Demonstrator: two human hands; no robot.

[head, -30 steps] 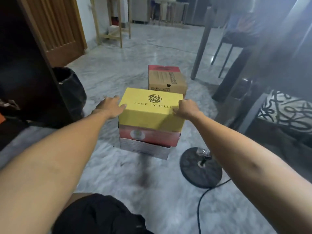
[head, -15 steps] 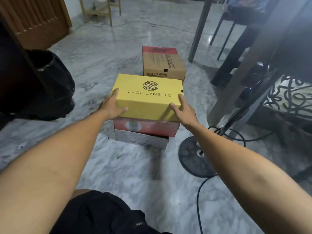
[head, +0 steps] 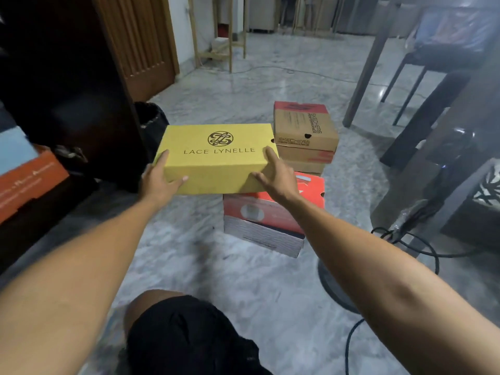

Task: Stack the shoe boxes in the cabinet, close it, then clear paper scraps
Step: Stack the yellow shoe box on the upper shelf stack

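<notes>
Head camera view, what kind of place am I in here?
Most likely a room in a home: a marble-look floor, a wooden door, table legs with a chair, and shoe boxes such as the yellow box.

A grey-white marble floor (head: pixel 243 85) runs through the room and shines under the light farther back. At the left stands a brown wooden door (head: pixel 146 44) with vertical grooves, next to a white wall (head: pixel 181 25). Beyond it is a light wooden rack (head: pixel 230 36). On the right are a dark table leg (head: pixel 365 77) and a dark chair (head: pixel 422 66). A black cable (head: pixel 351 345) lies on the floor near a round dark stand base (head: pixel 332 288).
</notes>
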